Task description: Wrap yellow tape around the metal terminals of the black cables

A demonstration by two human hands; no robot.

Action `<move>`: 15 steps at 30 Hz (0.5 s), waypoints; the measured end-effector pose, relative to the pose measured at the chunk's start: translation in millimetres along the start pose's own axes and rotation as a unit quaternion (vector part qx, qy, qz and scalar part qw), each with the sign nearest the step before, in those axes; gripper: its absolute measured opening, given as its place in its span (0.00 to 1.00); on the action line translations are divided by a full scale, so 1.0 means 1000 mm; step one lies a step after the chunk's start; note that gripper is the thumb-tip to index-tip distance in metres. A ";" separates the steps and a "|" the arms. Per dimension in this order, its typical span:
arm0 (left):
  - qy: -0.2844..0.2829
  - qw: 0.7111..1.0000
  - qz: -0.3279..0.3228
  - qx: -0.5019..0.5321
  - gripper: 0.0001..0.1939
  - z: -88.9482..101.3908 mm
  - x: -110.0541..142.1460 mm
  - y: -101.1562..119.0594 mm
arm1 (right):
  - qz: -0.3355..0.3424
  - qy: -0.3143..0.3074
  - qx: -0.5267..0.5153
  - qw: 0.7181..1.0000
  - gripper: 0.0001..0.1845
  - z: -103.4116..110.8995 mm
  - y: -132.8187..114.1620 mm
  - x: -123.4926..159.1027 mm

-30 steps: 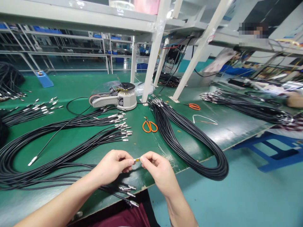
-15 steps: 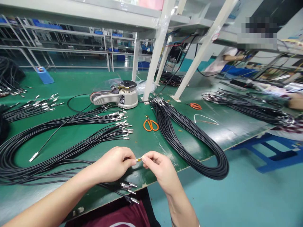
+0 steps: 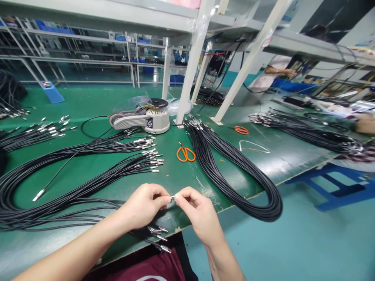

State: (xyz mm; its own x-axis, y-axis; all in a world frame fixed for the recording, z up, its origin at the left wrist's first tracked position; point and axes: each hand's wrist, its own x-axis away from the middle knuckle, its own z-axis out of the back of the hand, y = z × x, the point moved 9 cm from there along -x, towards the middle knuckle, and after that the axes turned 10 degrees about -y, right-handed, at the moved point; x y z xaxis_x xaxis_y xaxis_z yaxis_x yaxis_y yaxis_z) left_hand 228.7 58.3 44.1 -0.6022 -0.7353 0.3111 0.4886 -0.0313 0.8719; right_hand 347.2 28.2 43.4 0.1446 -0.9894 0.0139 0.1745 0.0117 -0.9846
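My left hand [image 3: 149,205] and my right hand [image 3: 197,207] meet above the front edge of the green table, thumbs and fingertips pinched. Between them shows a small silver cable connector [image 3: 172,197], gripped from both sides and mostly covered by the fingers. Under my left forearm run black cables [image 3: 88,210], and a few metal connector ends [image 3: 164,248] stick out below my left wrist. Orange-handled scissors [image 3: 186,153] lie just beyond my hands. To their right rests a looped bundle of black cables [image 3: 243,168], one end overhanging the table edge.
A tape dispenser [image 3: 152,117] stands at the back beside a white shelf post [image 3: 193,66]. More cable bundles [image 3: 307,134] lie to the right, near another person's hand [image 3: 365,124]. A second pair of orange scissors [image 3: 241,130] and a blue stool [image 3: 336,187] are right too.
My fingertips have drawn closer together around the connector. The yellow patch seen on it earlier is now covered. The view has shifted slightly.
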 end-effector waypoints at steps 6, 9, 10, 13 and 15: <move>0.004 1.000 0.012 -0.012 0.11 -0.004 -0.001 -0.001 | -0.009 -0.011 0.002 1.000 0.10 -0.003 0.005 0.002; 0.010 0.999 0.009 -0.032 0.11 -0.004 -0.002 0.000 | -0.008 -0.006 0.010 1.000 0.10 -0.002 0.007 0.002; 0.015 0.999 0.008 -0.040 0.11 -0.004 -0.003 0.000 | -0.007 -0.005 0.014 1.000 0.11 -0.002 0.007 0.002; 0.029 0.997 0.006 -0.068 0.11 -0.004 -0.005 0.001 | -0.016 -0.022 0.020 0.999 0.11 -0.003 0.008 -0.002; 0.021 0.995 -0.016 -0.096 0.11 -0.007 -0.003 0.006 | -0.034 -0.045 0.025 0.998 0.12 -0.005 0.012 -0.003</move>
State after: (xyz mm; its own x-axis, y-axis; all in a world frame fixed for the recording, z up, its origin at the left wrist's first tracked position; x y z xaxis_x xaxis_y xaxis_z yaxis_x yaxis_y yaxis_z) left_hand 237.7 55.5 45.3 -0.5950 -0.7590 0.2644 0.5833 -0.1814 0.7918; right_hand 343.8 30.1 31.0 0.2172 -0.9712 0.0984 0.2353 -0.0457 -0.9708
